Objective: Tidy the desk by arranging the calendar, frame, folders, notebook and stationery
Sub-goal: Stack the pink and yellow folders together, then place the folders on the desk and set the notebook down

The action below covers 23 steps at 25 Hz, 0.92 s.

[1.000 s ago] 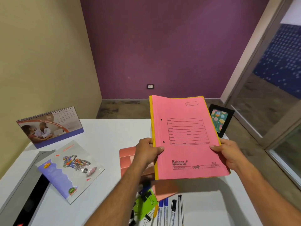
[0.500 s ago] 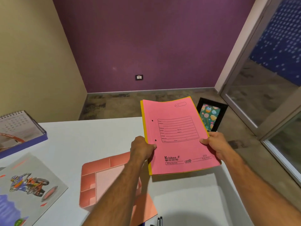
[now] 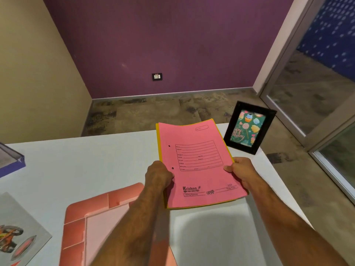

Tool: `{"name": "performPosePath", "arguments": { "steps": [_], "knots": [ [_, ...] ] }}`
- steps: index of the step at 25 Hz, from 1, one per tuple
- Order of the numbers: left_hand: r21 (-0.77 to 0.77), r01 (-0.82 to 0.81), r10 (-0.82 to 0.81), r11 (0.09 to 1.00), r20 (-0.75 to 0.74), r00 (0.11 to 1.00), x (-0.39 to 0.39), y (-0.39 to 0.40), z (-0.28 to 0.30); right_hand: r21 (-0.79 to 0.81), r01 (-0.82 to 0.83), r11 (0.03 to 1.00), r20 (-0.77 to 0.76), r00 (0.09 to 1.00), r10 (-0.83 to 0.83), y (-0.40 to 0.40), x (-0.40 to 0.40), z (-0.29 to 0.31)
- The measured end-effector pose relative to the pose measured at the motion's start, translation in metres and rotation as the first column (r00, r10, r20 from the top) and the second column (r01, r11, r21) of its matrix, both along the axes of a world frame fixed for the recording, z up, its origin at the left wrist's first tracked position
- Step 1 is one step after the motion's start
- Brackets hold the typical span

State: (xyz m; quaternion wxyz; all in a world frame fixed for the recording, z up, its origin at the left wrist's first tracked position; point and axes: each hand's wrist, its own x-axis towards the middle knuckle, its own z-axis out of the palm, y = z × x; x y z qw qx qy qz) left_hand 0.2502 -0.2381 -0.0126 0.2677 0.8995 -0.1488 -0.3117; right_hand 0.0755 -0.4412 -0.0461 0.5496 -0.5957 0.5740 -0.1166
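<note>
Gripping the folders [image 3: 199,164] from both sides, the two hands hold them over the far right part of the desk [image 3: 92,166]. The left hand [image 3: 158,174] clasps the left edge, its fingers curled under and out of sight, the thumb lying on the pink cover near the lower punch hole. The right hand [image 3: 240,170] pinches the right edge, thumb on top of the cover and fingers wrapped beneath. The hands are apart, one at each long edge. A pink folder lies on top, with a yellow one showing along the left and bottom edges below it. Whether the far end touches the desk cannot be told.

Just beyond the folders' far right corner the frame [image 3: 248,128] stands upright at the desk's far right edge, a picture of sweets in its black border. A pink tray [image 3: 80,223] lies on the desk under the left forearm. At the left edge the purple base of the calendar [image 3: 11,162] shows, and nearer, at the lower left, lies the notebook [image 3: 21,231] with a motorbike on its cover.
</note>
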Motion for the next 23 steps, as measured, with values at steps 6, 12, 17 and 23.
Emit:
{"name": "performPosePath", "arguments": {
  "steps": [6, 12, 17, 23],
  "knots": [
    [0.083, -0.029, 0.03, 0.996, -0.019, 0.999, 0.0, -0.007, -0.02, -0.087, -0.013, 0.996, -0.187, 0.982, -0.004, 0.004, 0.004, -0.02],
    [0.161, 0.09, -0.12, 0.983, 0.187, 0.975, -0.019, -0.008, -0.023, -0.392, -0.273, 0.878, -0.552, 0.834, 0.013, 0.023, 0.008, -0.016],
    [0.415, 0.27, -0.422, 0.869, 0.336, 0.842, -0.025, 0.001, -0.027, -0.466, -0.336, 0.818, -0.584, 0.812, 0.001, 0.035, 0.009, -0.01],
    [0.355, 0.401, -0.536, 0.844, 0.545, 0.645, -0.003, 0.025, 0.009, -0.65, -0.427, 0.629, -0.527, 0.849, 0.032, 0.072, 0.029, 0.011]
  ]
}}
